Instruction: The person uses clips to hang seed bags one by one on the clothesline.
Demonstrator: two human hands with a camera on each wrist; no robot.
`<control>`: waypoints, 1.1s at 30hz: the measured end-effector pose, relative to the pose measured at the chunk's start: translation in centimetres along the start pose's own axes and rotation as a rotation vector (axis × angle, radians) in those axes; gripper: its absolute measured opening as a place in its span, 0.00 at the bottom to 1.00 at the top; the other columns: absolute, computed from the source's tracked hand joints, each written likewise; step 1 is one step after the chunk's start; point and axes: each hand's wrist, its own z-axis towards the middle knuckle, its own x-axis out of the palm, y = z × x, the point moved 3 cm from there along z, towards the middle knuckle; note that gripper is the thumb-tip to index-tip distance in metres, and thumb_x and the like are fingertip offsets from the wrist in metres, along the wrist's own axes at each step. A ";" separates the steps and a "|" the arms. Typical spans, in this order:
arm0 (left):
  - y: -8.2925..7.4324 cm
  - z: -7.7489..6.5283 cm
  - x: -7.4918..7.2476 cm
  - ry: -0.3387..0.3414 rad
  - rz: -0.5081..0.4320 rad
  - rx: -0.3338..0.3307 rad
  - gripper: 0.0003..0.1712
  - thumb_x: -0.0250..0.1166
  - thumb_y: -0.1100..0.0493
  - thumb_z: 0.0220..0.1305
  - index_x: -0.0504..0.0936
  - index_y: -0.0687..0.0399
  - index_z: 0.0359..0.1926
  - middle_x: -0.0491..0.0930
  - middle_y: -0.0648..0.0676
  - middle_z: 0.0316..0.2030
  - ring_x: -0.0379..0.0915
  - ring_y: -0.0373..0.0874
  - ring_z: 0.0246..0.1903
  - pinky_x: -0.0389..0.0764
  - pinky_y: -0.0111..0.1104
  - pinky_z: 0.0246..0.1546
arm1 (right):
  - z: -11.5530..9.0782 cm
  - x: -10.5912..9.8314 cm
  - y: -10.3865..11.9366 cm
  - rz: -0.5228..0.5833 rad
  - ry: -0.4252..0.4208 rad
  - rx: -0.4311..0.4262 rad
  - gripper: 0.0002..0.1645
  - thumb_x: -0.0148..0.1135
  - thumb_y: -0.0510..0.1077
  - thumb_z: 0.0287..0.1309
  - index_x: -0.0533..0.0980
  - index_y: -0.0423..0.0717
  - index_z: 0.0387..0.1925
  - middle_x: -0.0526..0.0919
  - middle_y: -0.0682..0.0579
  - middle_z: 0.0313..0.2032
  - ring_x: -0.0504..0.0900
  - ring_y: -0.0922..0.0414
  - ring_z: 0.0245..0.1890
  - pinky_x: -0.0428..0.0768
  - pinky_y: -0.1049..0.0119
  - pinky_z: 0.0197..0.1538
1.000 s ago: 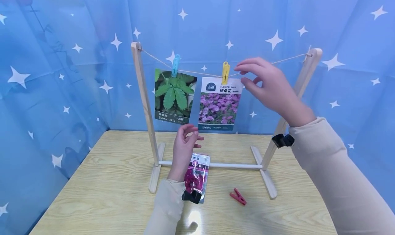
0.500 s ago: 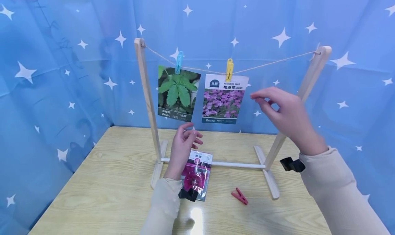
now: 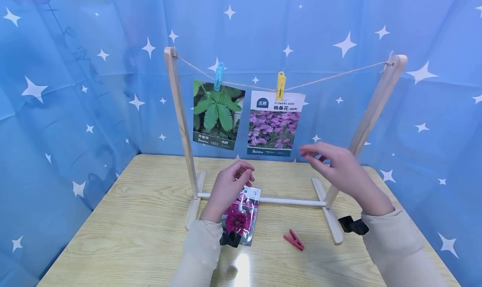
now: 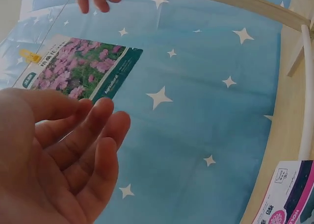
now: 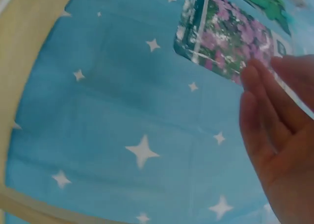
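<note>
Two seed packets hang from a string (image 3: 335,76) in the head view. A blue clothespin (image 3: 219,76) pins the green-leaf packet (image 3: 217,115), and a yellow clothespin (image 3: 280,86) pins the purple-flower packet (image 3: 274,126). My left hand (image 3: 230,186) hovers below them with loosely bent fingers, holding nothing. Under it a magenta-flower seed packet (image 3: 241,220) lies across the rack's white bar, partly hidden by hand and wrist. My right hand (image 3: 340,170) is in the air, right of and below the purple-flower packet, fingers relaxed and free of anything. A red clothespin (image 3: 294,239) lies on the table.
The wooden rack (image 3: 182,124) stands on the table (image 3: 124,224), with feet at both sides and a white crossbar (image 3: 290,201) low between its posts. A blue star-patterned curtain (image 3: 90,69) hangs behind and at both sides.
My right hand has come away from the yellow clothespin and dropped down beside the rack. My left hand has lowered slightly. Both hung packets stay on the string; the view shifted a little.
</note>
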 end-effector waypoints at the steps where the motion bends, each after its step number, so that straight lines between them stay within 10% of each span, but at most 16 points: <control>1: 0.0 -0.1 0.1 0.023 0.001 -0.002 0.08 0.53 0.49 0.64 0.76 0.39 0.40 0.79 0.45 0.28 0.76 0.39 0.28 0.77 0.37 0.28 | -0.3 0.4 -0.2 0.036 0.026 0.025 0.16 0.52 0.45 0.61 0.73 0.55 0.51 0.78 0.63 0.41 0.76 0.66 0.36 0.76 0.68 0.36; 15: 1.1 -0.7 1.2 0.275 0.246 0.038 0.10 0.51 0.44 0.63 0.75 0.35 0.42 0.78 0.40 0.32 0.73 0.33 0.33 0.75 0.29 0.32 | -5.5 6.3 -1.1 0.326 0.419 0.284 0.20 0.49 0.56 0.61 0.70 0.57 0.53 0.76 0.59 0.43 0.75 0.60 0.42 0.75 0.65 0.40; 33: 0.7 -1.0 1.3 0.302 0.387 0.136 0.10 0.51 0.45 0.64 0.76 0.34 0.43 0.76 0.35 0.37 0.71 0.29 0.36 0.74 0.29 0.40 | -7.2 9.3 -2.2 0.468 0.349 0.348 0.21 0.50 0.54 0.61 0.68 0.55 0.55 0.77 0.56 0.45 0.77 0.60 0.42 0.76 0.68 0.41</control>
